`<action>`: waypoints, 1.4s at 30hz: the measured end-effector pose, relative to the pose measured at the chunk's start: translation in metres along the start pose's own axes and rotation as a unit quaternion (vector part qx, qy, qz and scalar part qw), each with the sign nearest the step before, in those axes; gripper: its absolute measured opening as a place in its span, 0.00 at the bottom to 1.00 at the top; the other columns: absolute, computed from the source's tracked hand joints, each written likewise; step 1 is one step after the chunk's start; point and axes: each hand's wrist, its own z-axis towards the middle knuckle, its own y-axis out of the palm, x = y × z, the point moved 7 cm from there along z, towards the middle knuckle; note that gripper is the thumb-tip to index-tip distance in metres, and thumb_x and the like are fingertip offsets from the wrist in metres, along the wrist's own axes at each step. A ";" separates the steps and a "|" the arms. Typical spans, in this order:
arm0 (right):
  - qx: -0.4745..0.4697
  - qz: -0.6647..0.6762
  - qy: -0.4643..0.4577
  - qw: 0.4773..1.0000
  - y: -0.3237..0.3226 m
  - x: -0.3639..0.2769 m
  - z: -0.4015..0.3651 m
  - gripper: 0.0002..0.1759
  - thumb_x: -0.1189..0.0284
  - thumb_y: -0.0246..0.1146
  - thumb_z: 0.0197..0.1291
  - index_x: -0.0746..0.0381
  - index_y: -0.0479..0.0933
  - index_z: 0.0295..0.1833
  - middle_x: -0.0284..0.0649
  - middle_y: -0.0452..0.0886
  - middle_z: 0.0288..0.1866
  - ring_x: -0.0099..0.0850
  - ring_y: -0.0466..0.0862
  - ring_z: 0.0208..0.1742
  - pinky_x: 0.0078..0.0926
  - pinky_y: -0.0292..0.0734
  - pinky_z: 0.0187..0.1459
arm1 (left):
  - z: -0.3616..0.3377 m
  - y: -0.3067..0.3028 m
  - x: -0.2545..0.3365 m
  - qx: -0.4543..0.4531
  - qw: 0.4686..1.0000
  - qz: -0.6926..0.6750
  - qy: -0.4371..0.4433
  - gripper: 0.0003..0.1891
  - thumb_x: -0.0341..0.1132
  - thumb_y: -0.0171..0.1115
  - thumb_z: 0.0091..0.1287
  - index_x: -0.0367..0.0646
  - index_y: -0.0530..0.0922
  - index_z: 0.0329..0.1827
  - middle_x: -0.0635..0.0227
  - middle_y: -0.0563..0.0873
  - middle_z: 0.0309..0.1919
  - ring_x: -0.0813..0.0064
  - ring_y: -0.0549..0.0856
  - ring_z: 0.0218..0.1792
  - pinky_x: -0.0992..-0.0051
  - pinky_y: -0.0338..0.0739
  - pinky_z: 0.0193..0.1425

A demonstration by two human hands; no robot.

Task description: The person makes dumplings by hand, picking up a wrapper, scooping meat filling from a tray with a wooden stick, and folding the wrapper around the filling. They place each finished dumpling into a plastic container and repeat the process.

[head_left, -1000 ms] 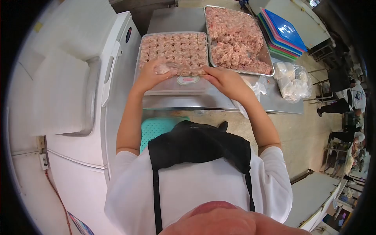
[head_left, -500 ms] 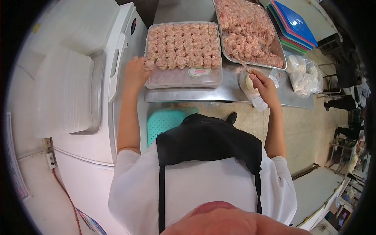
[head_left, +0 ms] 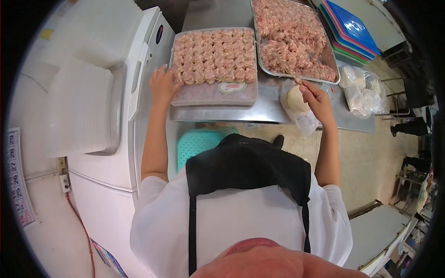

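Note:
My left hand (head_left: 164, 85) is at the left edge of a clear plastic box (head_left: 213, 99), fingers apart, beside the front row of meat dumplings (head_left: 214, 55). No dumpling shows in its grasp. The dumplings stand in close rows on the box, and a strip of its top with a label is bare in front. My right hand (head_left: 317, 103) grips a thin stick-like spatula (head_left: 290, 70), its far end over the front of a metal tray (head_left: 300, 77) heaped with minced meat filling (head_left: 296, 41). Under that hand lies a stack of round pale wrappers (head_left: 296, 100) in a plastic bag.
Bags of pale rounds (head_left: 364, 90) lie right of the tray, below stacked coloured lids (head_left: 352, 28). A white refrigerator (head_left: 104, 173) stands close on my left. A turquoise basket (head_left: 197, 143) sits under the steel table (head_left: 227, 114). Another person's leg (head_left: 412, 127) shows far right.
My left hand has let go of a dumpling at the left end of the front row, and its fingers have spread. The spatula's tip has moved farther over the filling tray.

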 end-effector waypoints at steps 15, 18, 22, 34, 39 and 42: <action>-0.022 -0.580 -0.145 0.801 -0.134 0.029 0.116 0.10 0.68 0.58 0.56 0.60 0.81 0.29 0.45 0.84 0.33 0.45 0.85 0.38 0.42 0.79 0.37 | 0.053 -0.049 0.179 -0.067 0.964 -0.256 0.030 0.19 0.39 0.70 0.54 0.43 0.81 0.48 0.60 0.83 0.49 0.61 0.80 0.52 0.66 0.73 0.56; -0.016 -0.562 -0.273 0.781 -0.100 0.052 0.118 0.08 0.70 0.59 0.51 0.58 0.83 0.27 0.43 0.85 0.29 0.42 0.86 0.33 0.41 0.80 0.31 | 0.058 -0.018 0.282 -0.147 0.886 -0.426 0.115 0.18 0.38 0.69 0.57 0.44 0.80 0.50 0.62 0.83 0.48 0.66 0.81 0.50 0.70 0.73 0.54; -0.118 -0.612 -0.271 0.733 -0.077 0.024 0.079 0.09 0.71 0.59 0.51 0.60 0.84 0.27 0.43 0.85 0.28 0.41 0.87 0.33 0.40 0.81 0.30 | 0.043 0.033 0.365 -0.292 0.851 -0.414 0.138 0.19 0.40 0.72 0.54 0.44 0.80 0.47 0.62 0.81 0.43 0.62 0.80 0.47 0.68 0.74 0.54; -0.162 -0.560 -0.307 0.752 -0.102 0.026 0.099 0.10 0.70 0.58 0.53 0.59 0.84 0.29 0.43 0.85 0.28 0.40 0.87 0.33 0.39 0.82 0.32 | 0.018 0.079 0.382 -0.281 0.884 -0.372 0.043 0.15 0.43 0.58 0.68 0.38 0.79 0.43 0.58 0.79 0.39 0.58 0.77 0.44 0.66 0.71 0.52; -0.190 -0.534 -0.352 0.745 -0.110 0.035 0.132 0.09 0.71 0.58 0.51 0.61 0.83 0.27 0.47 0.84 0.26 0.41 0.86 0.30 0.40 0.80 0.30 | 0.013 0.079 0.361 -0.271 0.845 -0.453 -0.087 0.16 0.43 0.55 0.71 0.35 0.79 0.42 0.62 0.81 0.38 0.67 0.79 0.44 0.71 0.71 0.52; -0.186 -0.464 -0.380 0.778 -0.079 0.050 0.117 0.10 0.70 0.58 0.50 0.62 0.82 0.26 0.48 0.83 0.25 0.42 0.86 0.30 0.41 0.79 0.30 | 0.023 0.057 0.362 -0.200 0.873 -0.429 -0.120 0.16 0.42 0.57 0.71 0.35 0.79 0.44 0.62 0.82 0.39 0.71 0.80 0.43 0.74 0.73 0.50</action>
